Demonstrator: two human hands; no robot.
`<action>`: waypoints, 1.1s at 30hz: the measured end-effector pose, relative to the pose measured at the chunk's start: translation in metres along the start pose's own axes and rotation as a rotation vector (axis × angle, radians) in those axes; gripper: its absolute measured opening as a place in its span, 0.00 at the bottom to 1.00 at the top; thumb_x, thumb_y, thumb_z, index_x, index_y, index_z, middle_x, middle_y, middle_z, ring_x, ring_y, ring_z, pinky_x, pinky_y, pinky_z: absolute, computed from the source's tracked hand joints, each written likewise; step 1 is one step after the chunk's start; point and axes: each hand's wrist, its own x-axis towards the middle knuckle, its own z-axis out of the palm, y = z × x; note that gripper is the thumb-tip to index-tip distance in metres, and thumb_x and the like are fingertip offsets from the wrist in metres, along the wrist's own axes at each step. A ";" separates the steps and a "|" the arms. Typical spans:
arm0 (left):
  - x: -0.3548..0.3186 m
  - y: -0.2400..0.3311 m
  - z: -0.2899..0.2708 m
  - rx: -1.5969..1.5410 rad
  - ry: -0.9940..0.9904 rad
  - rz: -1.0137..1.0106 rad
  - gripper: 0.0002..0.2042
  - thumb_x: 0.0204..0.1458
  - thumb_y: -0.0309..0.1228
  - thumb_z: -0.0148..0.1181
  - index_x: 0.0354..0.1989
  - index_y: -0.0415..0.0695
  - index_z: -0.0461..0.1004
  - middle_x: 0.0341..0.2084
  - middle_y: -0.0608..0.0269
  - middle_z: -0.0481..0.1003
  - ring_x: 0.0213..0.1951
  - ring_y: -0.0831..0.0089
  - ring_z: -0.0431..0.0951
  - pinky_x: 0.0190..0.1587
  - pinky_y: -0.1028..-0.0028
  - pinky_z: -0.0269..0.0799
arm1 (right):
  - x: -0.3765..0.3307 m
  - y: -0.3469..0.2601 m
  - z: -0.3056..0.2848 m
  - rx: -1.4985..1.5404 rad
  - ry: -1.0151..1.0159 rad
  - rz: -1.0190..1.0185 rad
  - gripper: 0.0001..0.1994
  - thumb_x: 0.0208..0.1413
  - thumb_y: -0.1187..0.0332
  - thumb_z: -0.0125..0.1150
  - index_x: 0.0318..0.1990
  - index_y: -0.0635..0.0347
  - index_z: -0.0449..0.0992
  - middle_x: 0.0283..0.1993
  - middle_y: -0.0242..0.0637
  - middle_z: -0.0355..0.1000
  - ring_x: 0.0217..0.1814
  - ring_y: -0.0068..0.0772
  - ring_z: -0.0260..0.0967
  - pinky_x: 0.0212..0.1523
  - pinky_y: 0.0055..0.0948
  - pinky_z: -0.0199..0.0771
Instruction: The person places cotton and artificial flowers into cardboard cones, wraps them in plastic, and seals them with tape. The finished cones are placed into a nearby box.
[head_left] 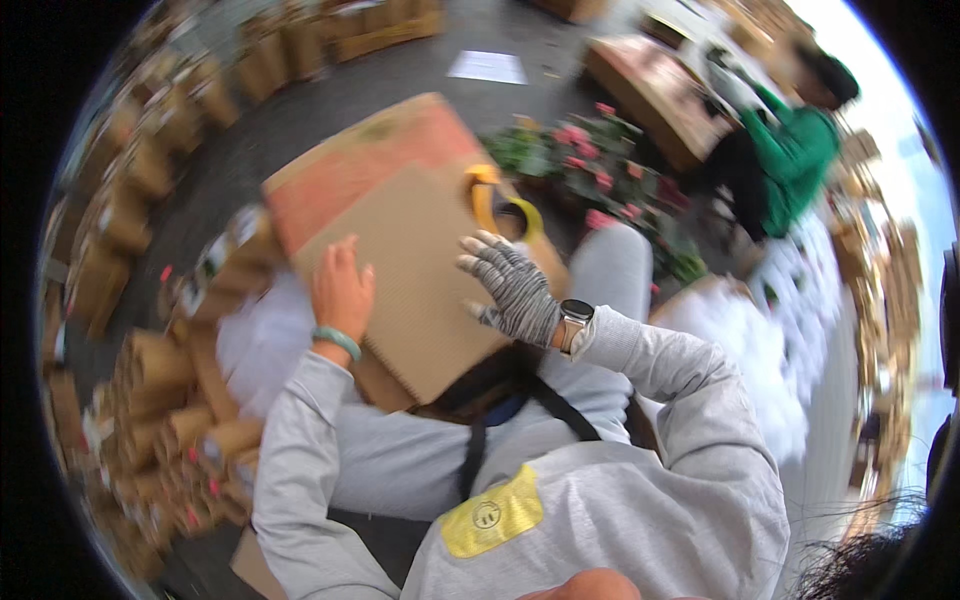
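Observation:
A corrugated cardboard sheet (425, 280) lies in front of me, over a larger cardboard piece with a reddish surface (350, 185). My left hand (343, 292), bare with a pale green bangle at the wrist, rests flat on the sheet's left part, fingers stretched out. At the sheet's right side is my right hand (512, 290), in a grey striped glove with bare fingertips. Its fingers are spread, and nothing shows in them. Just beyond it sit a yellow tape roll (483, 203) and a second yellow-rimmed roll (527, 212), partly overlapping.
Pink-flowered potted plants (600, 170) stand beyond my right knee. A person in green (795, 160) crouches at the far right by a long cardboard box (650, 90). Brown paper-wrapped bundles (170, 400) crowd the left, near white plastic wrapping (262, 340). More white wrapping (735, 345) lies right.

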 end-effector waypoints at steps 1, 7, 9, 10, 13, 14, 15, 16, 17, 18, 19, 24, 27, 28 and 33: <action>-0.004 0.027 0.028 0.046 -0.079 0.062 0.25 0.48 0.32 0.59 0.55 0.43 0.61 0.49 0.55 0.66 0.52 0.57 0.66 0.55 0.57 0.59 | -0.025 0.009 -0.023 -0.071 0.034 0.106 0.28 0.42 0.57 0.63 0.52 0.58 0.68 0.62 0.47 0.59 0.66 0.53 0.52 0.64 0.49 0.50; -0.035 0.075 0.120 0.278 -0.195 0.212 0.33 0.50 0.39 0.57 0.64 0.44 0.53 0.63 0.60 0.54 0.66 0.64 0.50 0.66 0.50 0.40 | -0.214 0.115 -0.142 -0.528 0.122 0.886 0.46 0.29 0.51 0.71 0.59 0.58 0.59 0.61 0.52 0.55 0.65 0.52 0.50 0.66 0.46 0.46; -0.037 0.068 0.124 0.290 -0.169 0.223 0.34 0.51 0.40 0.56 0.65 0.45 0.51 0.65 0.62 0.51 0.67 0.64 0.48 0.67 0.51 0.39 | -0.274 0.128 -0.151 -0.479 -0.062 1.301 0.45 0.36 0.47 0.69 0.60 0.62 0.58 0.64 0.56 0.51 0.68 0.51 0.45 0.67 0.44 0.43; -0.037 0.065 0.124 0.307 -0.218 0.225 0.34 0.51 0.40 0.55 0.65 0.45 0.51 0.65 0.62 0.50 0.67 0.63 0.47 0.67 0.51 0.39 | -0.295 0.128 -0.143 -0.339 -0.084 1.362 0.44 0.36 0.48 0.69 0.60 0.61 0.58 0.64 0.55 0.51 0.68 0.51 0.46 0.67 0.44 0.43; -0.037 0.065 0.121 0.324 -0.206 0.248 0.33 0.52 0.38 0.54 0.65 0.45 0.51 0.65 0.62 0.51 0.67 0.62 0.48 0.67 0.51 0.39 | -0.330 0.099 -0.079 0.140 -0.419 1.332 0.43 0.37 0.49 0.69 0.60 0.61 0.59 0.63 0.55 0.52 0.67 0.50 0.47 0.66 0.43 0.45; -0.038 0.067 0.121 0.320 -0.200 0.251 0.32 0.52 0.38 0.54 0.65 0.45 0.51 0.65 0.61 0.51 0.67 0.62 0.48 0.66 0.51 0.39 | -0.333 0.088 -0.057 0.254 -0.512 1.253 0.43 0.37 0.49 0.69 0.60 0.61 0.59 0.62 0.54 0.53 0.67 0.49 0.48 0.66 0.42 0.46; -0.038 0.068 0.120 0.317 -0.195 0.255 0.32 0.52 0.38 0.53 0.65 0.45 0.51 0.65 0.61 0.52 0.66 0.62 0.49 0.66 0.51 0.39 | -0.337 0.082 -0.043 0.339 -0.583 1.175 0.42 0.37 0.50 0.69 0.60 0.61 0.59 0.62 0.54 0.53 0.66 0.49 0.48 0.66 0.42 0.46; -0.038 0.068 0.120 0.315 -0.190 0.260 0.31 0.52 0.37 0.53 0.65 0.45 0.52 0.65 0.61 0.52 0.66 0.62 0.49 0.66 0.51 0.40 | -0.340 0.081 -0.037 0.390 -0.618 1.122 0.42 0.38 0.50 0.69 0.60 0.61 0.59 0.62 0.54 0.53 0.66 0.49 0.49 0.66 0.42 0.47; -0.038 0.068 0.120 0.309 -0.183 0.267 0.31 0.52 0.37 0.53 0.65 0.45 0.52 0.65 0.61 0.52 0.66 0.62 0.49 0.66 0.51 0.40 | -0.340 0.084 -0.036 0.401 -0.629 1.095 0.42 0.38 0.50 0.69 0.60 0.61 0.59 0.62 0.53 0.54 0.66 0.48 0.49 0.65 0.41 0.48; -0.039 0.067 0.121 0.296 -0.159 0.278 0.31 0.52 0.37 0.52 0.65 0.45 0.52 0.65 0.61 0.52 0.66 0.61 0.50 0.66 0.51 0.40 | -0.343 0.093 -0.047 0.391 -0.630 1.089 0.41 0.38 0.51 0.69 0.59 0.61 0.59 0.61 0.53 0.54 0.66 0.48 0.50 0.65 0.41 0.48; -0.039 0.064 0.122 0.300 -0.170 0.277 0.31 0.52 0.37 0.52 0.65 0.45 0.52 0.65 0.61 0.52 0.66 0.61 0.50 0.66 0.51 0.40 | -0.345 0.107 -0.062 0.370 -0.607 1.098 0.41 0.39 0.51 0.69 0.59 0.61 0.59 0.61 0.53 0.55 0.65 0.48 0.51 0.65 0.41 0.49; -0.036 0.059 0.123 0.294 -0.149 0.316 0.31 0.52 0.37 0.51 0.65 0.44 0.52 0.64 0.58 0.53 0.66 0.60 0.50 0.65 0.51 0.41 | -0.336 0.190 -0.187 0.377 -0.201 1.254 0.39 0.40 0.53 0.69 0.59 0.60 0.60 0.60 0.51 0.56 0.64 0.46 0.53 0.63 0.39 0.52; -0.030 0.080 0.120 0.140 -0.074 0.316 0.32 0.52 0.39 0.51 0.65 0.43 0.52 0.63 0.54 0.53 0.65 0.56 0.50 0.65 0.51 0.41 | -0.289 0.201 -0.222 0.816 0.228 1.206 0.38 0.41 0.54 0.69 0.59 0.60 0.60 0.59 0.51 0.57 0.63 0.45 0.55 0.63 0.38 0.54; -0.027 0.092 0.117 0.122 -0.086 0.325 0.32 0.52 0.39 0.51 0.65 0.43 0.52 0.63 0.53 0.53 0.65 0.54 0.50 0.65 0.51 0.41 | -0.266 0.197 -0.224 0.983 0.339 1.130 0.38 0.41 0.55 0.69 0.58 0.60 0.60 0.59 0.50 0.58 0.62 0.45 0.56 0.62 0.38 0.55; -0.050 0.180 0.105 -0.189 0.075 0.462 0.33 0.55 0.43 0.48 0.65 0.37 0.50 0.63 0.45 0.51 0.65 0.48 0.48 0.66 0.51 0.38 | -0.124 0.139 -0.161 1.467 0.446 0.674 0.36 0.43 0.57 0.70 0.58 0.60 0.61 0.57 0.49 0.60 0.61 0.43 0.58 0.61 0.36 0.58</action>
